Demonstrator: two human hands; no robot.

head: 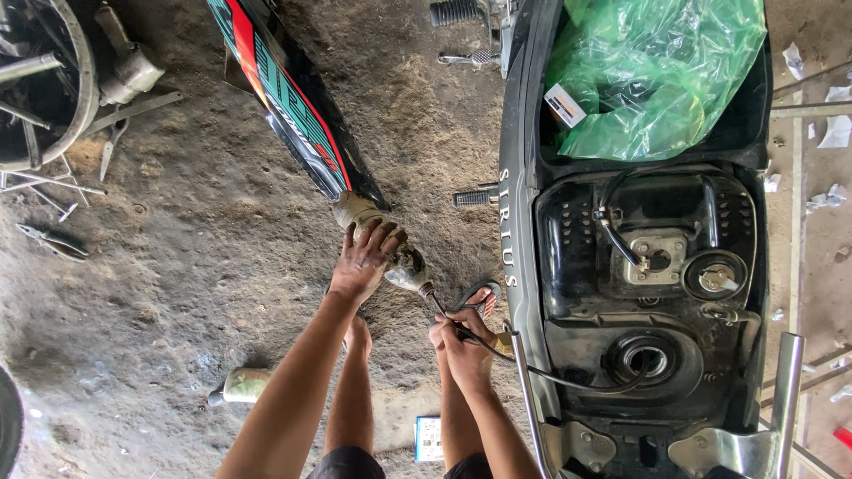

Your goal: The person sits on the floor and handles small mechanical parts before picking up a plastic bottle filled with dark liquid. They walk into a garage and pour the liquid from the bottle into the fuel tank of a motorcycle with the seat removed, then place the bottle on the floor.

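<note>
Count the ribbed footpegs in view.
2: one footpeg at the top edge, another footpeg beside the scooter body, above the right hand. Others may be hidden.

The head camera is looking straight down from close above, facing the dirt floor (222, 266) beside the open scooter body (648, 266).

Grimy grey metal part (404, 266) with rag-wrapped upper end, held tilted above dirt floor, beside scooter body, thin black hose (550, 377) running from its lower tip, curving into open scooter compartment
</note>
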